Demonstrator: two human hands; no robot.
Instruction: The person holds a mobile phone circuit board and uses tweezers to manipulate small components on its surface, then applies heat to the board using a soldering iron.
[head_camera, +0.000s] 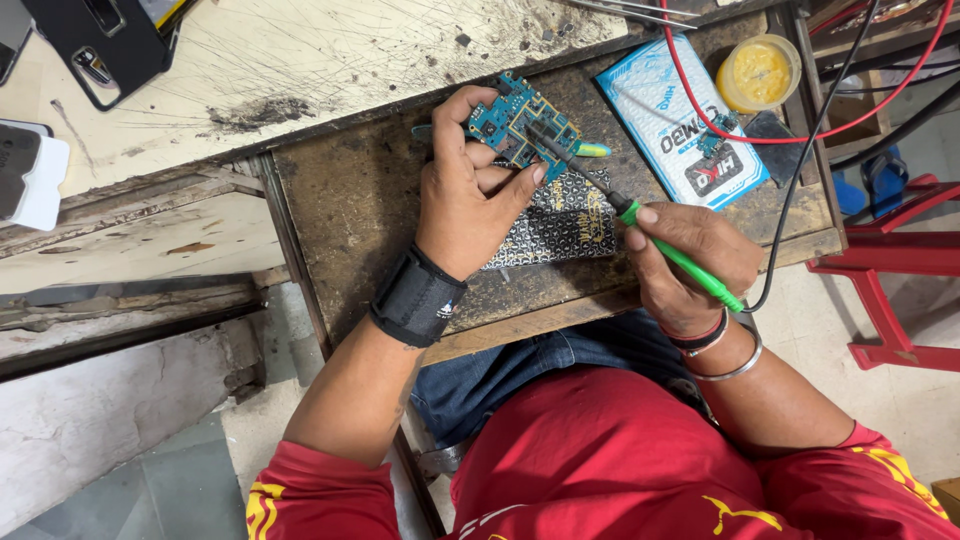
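One circuit board (520, 122) pinched in left hand (470, 195), one green soldering iron (640, 222) gripped by right hand (690, 262).

circuit board (520, 122): teal-blue with silver and dark components. soldering iron (640, 222): bright green handle, dark metal tip, black cord. pouch under the board (565, 222): black with a fine silver-and-gold dotted pattern. wrist wrap (417, 297): black. bangles (722, 350): one silver, one black-and-red. flat packet (680, 115): white and light blue, red and black print. paste tub (758, 72): yellow. wires (800, 135): one red, one black. work board (370, 190): scuffed dark brown. shirt (620, 460): red with yellow marks. jeans (520, 375): dark blue. stool (890, 260): red.
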